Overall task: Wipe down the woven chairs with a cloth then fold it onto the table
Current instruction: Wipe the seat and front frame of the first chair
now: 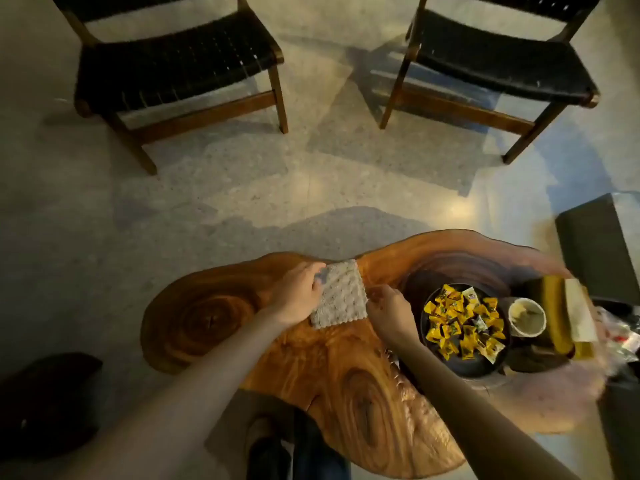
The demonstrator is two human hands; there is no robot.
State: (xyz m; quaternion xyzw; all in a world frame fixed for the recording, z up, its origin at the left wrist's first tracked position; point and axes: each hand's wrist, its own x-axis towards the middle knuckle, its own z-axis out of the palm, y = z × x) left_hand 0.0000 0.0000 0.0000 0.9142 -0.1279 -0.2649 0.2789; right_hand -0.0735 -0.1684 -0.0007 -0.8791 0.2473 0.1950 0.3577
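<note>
A small grey textured cloth [341, 297], folded into a square, lies on the live-edge wooden table [318, 368]. My left hand [298, 296] grips its left edge with the thumb on top. At the cloth's right edge my right hand [389, 311] has its fingers curled and pinches the cloth. Two black woven chairs with wooden frames stand across the floor, one at the far left [173, 60] and one at the far right [498, 57].
A dark bowl [485, 365] of yellow wrapped sweets sits on the table right of the cloth, with a small white cup [526, 317] and a yellow box [564, 317] beyond it. A dark block [595, 247] stands at the right, a dark object [45, 403] on the floor at lower left.
</note>
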